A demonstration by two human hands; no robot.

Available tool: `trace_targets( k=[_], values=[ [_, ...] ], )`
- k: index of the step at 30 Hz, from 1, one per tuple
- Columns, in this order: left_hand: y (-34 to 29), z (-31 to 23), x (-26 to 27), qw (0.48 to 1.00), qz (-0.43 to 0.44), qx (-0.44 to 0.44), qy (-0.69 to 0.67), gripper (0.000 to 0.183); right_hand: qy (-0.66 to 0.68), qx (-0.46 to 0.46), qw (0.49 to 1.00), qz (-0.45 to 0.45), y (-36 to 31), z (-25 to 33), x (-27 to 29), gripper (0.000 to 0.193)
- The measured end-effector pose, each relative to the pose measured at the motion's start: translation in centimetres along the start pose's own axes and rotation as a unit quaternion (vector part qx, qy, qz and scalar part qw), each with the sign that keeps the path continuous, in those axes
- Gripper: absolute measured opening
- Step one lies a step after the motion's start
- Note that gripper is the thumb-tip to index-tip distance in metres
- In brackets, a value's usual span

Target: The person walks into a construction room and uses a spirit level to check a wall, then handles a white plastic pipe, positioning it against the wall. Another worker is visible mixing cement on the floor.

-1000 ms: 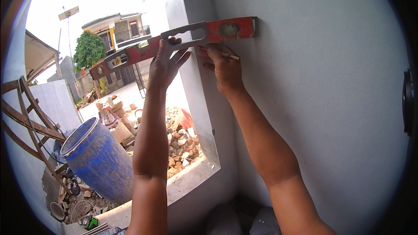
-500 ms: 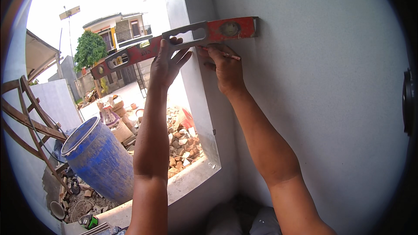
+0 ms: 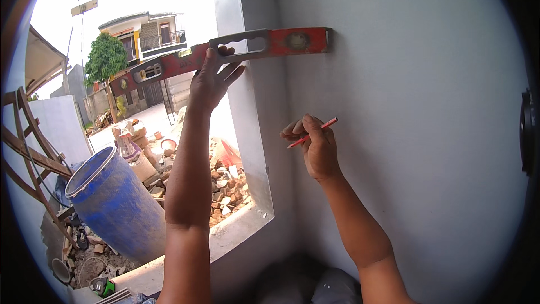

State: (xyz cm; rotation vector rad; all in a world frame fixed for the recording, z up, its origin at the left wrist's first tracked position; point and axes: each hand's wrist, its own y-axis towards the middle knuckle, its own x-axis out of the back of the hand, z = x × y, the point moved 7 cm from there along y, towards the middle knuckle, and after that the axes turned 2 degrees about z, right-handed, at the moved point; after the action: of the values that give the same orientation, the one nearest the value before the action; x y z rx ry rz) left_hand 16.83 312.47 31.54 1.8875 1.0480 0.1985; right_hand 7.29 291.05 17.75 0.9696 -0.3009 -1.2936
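Note:
A long red spirit level (image 3: 306, 42) with grey grip openings spans the window opening, its right end by the grey wall and its left end over the outdoors. My left hand (image 3: 207, 85) grips its lower edge near the middle, thumb in front and a fingertip showing through the grip opening; the other fingers stretch out below. Lower down, in front of the wall, my right hand (image 3: 322, 155) pinches a red pencil (image 3: 328, 124) between thumb and fingers. The pencil's point faces down and left, apart from the wall corner and the level.
Left of the window jamb (image 3: 256, 112) the sill (image 3: 236, 222) runs low across the opening. Beyond it stand a dirty blue barrel (image 3: 121, 208), broken bricks (image 3: 228, 191) and a curved wooden frame (image 3: 34, 157). A green-and-black tape measure (image 3: 104, 287) lies at lower left.
My right hand has come down and slightly right with the pencil, away from the level's lower edge. The level stays in my left hand, its right end slightly lower in the picture.

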Motion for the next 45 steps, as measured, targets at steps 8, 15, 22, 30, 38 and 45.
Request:
trace_targets(
  k=[8, 15, 22, 30, 38, 45],
  values=[
    [-0.3, -1.7, 0.8, 0.998, -0.019, -0.035, -0.040, 0.040, -0.158, -0.132, 0.979, 0.015, -9.1, 0.2, 5.8, 0.047],
    [-3.0, -7.5, 5.7, 0.993, -0.009, -0.114, -0.043, 0.039, -0.250, -0.203, 0.946, -0.040, -16.4, 6.2, 13.0, 0.046],
    [-10.9, -7.4, 7.4, 0.960, 0.207, -0.035, -0.184, 0.041, -0.328, -0.217, 0.919, -0.024, -18.4, 8.4, 12.6, 0.032],
    [-22.5, 7.6, 2.0, 0.987, 0.074, 0.130, -0.053, 0.046, -0.501, -0.002, 0.855, 0.131, -11.1, 9.7, 0.4, 0.024],
    [-32.3, 9.7, 0.4, 0.977, -0.019, 0.211, -0.001, 0.048, -0.473, -0.104, 0.773, 0.409, -12.5, -1.7, -7.8, 0.032],
    [-39.5, 9.3, 4.9, 0.948, -0.100, 0.298, 0.041, 0.064, -0.471, -0.001, 0.767, 0.436, -12.7, -8.1, -13.3, 0.029]
  ],
)
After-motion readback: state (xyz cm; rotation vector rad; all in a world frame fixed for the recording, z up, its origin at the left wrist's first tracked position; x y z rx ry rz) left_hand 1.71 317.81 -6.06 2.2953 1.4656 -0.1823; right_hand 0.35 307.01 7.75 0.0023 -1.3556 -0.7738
